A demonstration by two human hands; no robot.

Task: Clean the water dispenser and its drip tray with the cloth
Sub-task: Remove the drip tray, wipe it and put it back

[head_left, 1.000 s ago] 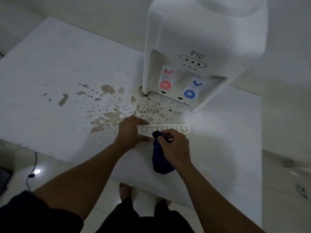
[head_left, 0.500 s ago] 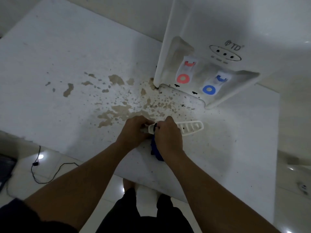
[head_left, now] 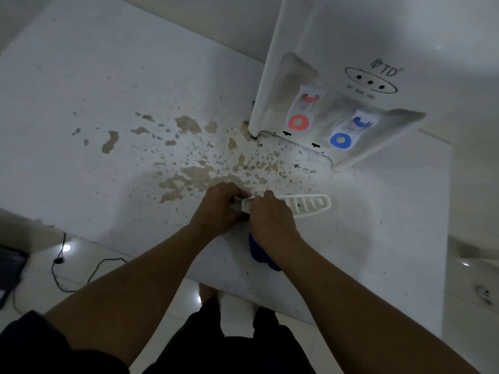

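The white slotted drip tray lies on the white counter in front of the water dispenser. My left hand grips the tray's left end. My right hand holds the blue cloth and presses it on the tray's left part; the cloth hangs down below my wrist. The dispenser has a red tap and a blue tap.
Brown stains and dark specks spread over the counter between the dispenser base and my hands. The counter's front edge runs just below my wrists. A black cable lies on the tiled floor at lower left.
My right hand with the cloth has slid left along the tray toward my left hand. The view has tilted closer to the dispenser.
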